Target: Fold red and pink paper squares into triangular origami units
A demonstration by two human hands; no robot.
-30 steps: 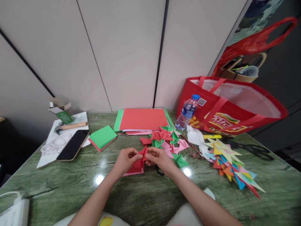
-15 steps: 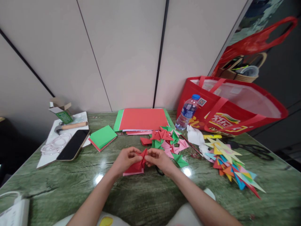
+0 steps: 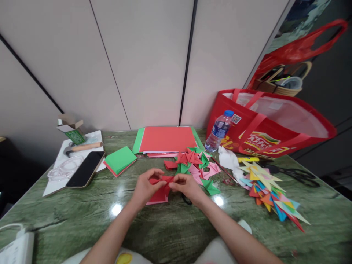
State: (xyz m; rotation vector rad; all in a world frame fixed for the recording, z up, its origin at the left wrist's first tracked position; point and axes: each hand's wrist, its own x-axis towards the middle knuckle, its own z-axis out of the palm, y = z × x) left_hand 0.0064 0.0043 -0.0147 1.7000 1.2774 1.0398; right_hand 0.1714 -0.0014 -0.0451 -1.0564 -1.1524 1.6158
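My left hand (image 3: 145,187) and my right hand (image 3: 186,185) meet over the middle of the green marble table (image 3: 82,216). Both pinch a folded red paper piece (image 3: 162,181) between thumb and fingers, just above a small red and pink sheet (image 3: 157,198) lying flat under my left hand. A heap of folded red, green and pink paper units (image 3: 196,165) lies just beyond my right hand.
Large red and green sheets (image 3: 166,139) lie at the back, a green square stack (image 3: 120,160) and a phone (image 3: 85,169) to the left. A water bottle (image 3: 219,132), red tote bag (image 3: 271,123), multicoloured folded units (image 3: 271,192) and scissors (image 3: 298,175) are on the right.
The upright point of the red piece has been pressed down flatter between my fingers. Both hands stay in the same place.
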